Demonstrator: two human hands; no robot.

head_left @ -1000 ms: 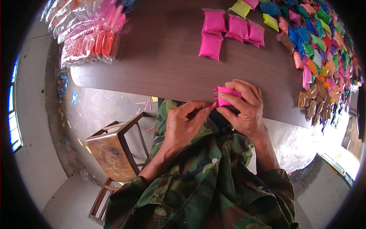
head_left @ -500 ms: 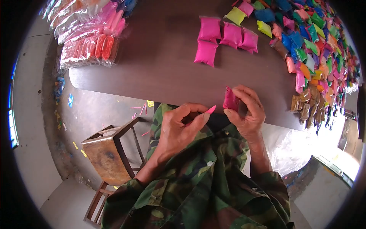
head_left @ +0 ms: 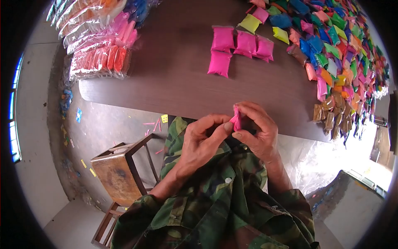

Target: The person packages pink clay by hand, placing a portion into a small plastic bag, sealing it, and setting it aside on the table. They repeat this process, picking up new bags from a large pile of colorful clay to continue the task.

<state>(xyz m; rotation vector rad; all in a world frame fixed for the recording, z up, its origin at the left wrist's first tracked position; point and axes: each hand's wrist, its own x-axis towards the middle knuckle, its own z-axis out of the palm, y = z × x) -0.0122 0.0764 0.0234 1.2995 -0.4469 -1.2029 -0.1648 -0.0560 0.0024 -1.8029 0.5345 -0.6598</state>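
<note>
A small pink packet (head_left: 236, 119) is held upright near the front edge of the brown table, between my two hands. My left hand (head_left: 206, 139) pinches its left side between thumb and fingers. On its other side my right hand (head_left: 259, 132) grips it, the upper fingertips at the top and the thumb lower down. Beyond my hands lie several filled pink packets (head_left: 219, 63) on the table (head_left: 166, 79), one of them nearer to me than the row behind it.
Clear bags of red and pink packets (head_left: 101, 60) are stacked at the back left. A large heap of coloured packets (head_left: 331, 58) covers the right side. A wooden stool (head_left: 118, 176) stands on the floor at the left, near pink and yellow scraps.
My hands have come together at the pink packet, which was in my right hand alone. A small pink piece at my left fingertips is no longer distinguishable. The view has shifted slightly.
</note>
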